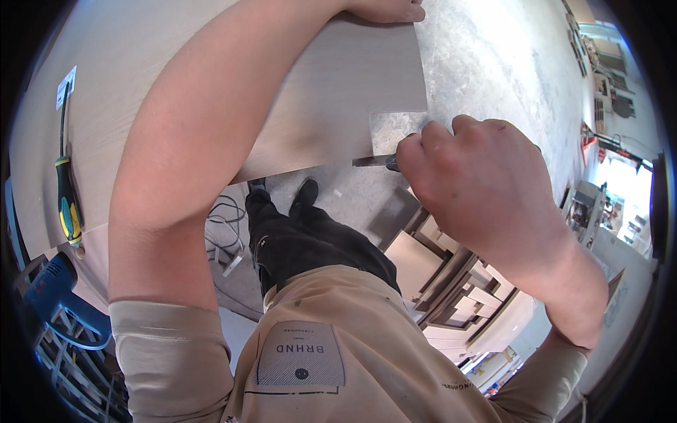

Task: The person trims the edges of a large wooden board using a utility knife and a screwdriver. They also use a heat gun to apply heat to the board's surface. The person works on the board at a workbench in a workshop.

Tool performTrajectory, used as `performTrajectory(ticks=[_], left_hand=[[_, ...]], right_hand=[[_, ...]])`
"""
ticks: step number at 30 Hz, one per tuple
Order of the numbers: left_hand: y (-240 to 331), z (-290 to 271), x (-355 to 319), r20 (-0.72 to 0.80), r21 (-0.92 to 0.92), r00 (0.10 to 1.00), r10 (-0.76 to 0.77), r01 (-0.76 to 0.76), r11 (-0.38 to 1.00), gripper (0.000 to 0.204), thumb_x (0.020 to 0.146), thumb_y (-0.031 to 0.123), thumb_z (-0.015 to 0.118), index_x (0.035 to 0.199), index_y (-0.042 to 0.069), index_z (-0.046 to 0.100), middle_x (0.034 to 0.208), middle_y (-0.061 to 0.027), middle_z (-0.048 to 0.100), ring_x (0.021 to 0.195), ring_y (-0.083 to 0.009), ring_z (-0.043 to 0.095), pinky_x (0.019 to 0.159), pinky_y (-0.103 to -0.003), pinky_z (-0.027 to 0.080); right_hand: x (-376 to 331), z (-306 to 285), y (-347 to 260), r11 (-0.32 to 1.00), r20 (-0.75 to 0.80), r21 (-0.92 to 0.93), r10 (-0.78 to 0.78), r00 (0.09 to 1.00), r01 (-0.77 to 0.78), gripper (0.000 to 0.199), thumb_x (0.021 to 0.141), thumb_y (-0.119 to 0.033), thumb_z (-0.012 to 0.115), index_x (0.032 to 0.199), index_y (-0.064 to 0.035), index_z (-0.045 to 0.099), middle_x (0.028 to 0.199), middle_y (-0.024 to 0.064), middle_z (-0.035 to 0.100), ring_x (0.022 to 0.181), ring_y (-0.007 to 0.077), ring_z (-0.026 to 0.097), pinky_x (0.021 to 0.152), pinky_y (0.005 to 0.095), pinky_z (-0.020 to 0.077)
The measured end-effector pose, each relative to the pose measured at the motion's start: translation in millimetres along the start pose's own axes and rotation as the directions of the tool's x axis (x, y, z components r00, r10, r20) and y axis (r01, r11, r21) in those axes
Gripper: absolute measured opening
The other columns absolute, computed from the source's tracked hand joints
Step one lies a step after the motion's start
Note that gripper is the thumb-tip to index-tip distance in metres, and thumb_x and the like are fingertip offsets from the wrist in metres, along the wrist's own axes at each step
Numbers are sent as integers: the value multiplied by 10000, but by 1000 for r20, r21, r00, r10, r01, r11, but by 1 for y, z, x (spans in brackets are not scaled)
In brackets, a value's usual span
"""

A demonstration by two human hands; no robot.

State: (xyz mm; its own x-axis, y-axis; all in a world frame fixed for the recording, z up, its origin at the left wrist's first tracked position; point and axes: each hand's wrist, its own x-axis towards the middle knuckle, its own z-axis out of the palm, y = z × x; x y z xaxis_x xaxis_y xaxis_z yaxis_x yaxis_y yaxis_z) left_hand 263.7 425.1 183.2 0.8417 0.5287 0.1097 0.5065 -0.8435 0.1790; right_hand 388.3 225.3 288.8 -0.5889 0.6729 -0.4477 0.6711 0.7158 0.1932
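Observation:
A pale wooden board (pixel 338 84) lies in front of me, with a rectangular notch cut into its near right corner. My right hand (pixel 479 176) is closed round a knife (pixel 370 161) with a flat metal blade; its handle is mostly hidden in my fist. The blade touches or nearly touches the board beside the notch. At the top edge of view, my left hand (pixel 388 8) grips the board's right edge far from me, its fingers partly out of frame. My left forearm crosses over the board.
A screwdriver (pixel 66 201) with a green and yellow handle lies at the left, by a small label (pixel 65 88). A blue power tool (pixel 60 296) is lower left. Cables (pixel 226 229) trail on the concrete floor (pixel 486 63). Wooden panels (pixel 451 275) are stacked at my right.

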Motion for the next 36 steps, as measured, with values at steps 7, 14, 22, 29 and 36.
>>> performTrajectory(ticks=[7, 14, 22, 29, 36], left_hand=[[-1, 0, -2, -10, 4, 1000, 18, -18, 1000, 433, 934, 297, 472, 963, -1, 785, 1081, -178, 748, 1116, -355, 622, 1029, -453, 458], [0, 1, -1, -1, 18, 1000, 10, -10, 1000, 438, 932, 303, 473, 964, -4, 784, 1095, -182, 746, 1138, -353, 620, 1034, -453, 457], [1, -3, -6, -7, -19, 1000, 15, -15, 1000, 429, 921, 289, 476, 968, -7, 784, 1104, -185, 745, 1148, -357, 618, 1041, -453, 461], [-1, -4, -4, 42, -45, 999, -6, 8, 999, 426, 912, 282, 478, 957, -8, 787, 1097, -184, 747, 1158, -352, 614, 1041, -454, 464], [0, -5, -7, 1, -58, 1000, 3, -3, 998, 425, 915, 281, 477, 985, 0, 788, 1129, -175, 745, 1188, -342, 603, 1062, -444, 453]], right_hand=[[0, -3, -7, 999, 6, -30, 19, 1000, -19, 106, 749, -44, 684, 791, -73, 591, 728, 54, 577, 702, 223, 647, 615, 356, 534], [2, -3, -9, 998, 40, -60, 2, 999, 0, 99, 752, -38, 677, 794, -68, 593, 732, 59, 581, 700, 222, 645, 610, 354, 531], [1, -6, -11, 998, 51, -65, 13, 999, -9, 98, 757, -49, 675, 807, -69, 593, 722, 56, 570, 701, 219, 643, 599, 356, 527], [3, -8, -11, 999, 61, -46, 9, 998, -7, 103, 762, -53, 672, 807, -72, 581, 730, 57, 572, 704, 227, 643, 602, 363, 531], [3, -6, -12, 999, 92, -22, 46, 995, -44, 126, 763, -48, 666, 805, -79, 552, 745, 63, 573, 716, 242, 653, 601, 377, 538]])
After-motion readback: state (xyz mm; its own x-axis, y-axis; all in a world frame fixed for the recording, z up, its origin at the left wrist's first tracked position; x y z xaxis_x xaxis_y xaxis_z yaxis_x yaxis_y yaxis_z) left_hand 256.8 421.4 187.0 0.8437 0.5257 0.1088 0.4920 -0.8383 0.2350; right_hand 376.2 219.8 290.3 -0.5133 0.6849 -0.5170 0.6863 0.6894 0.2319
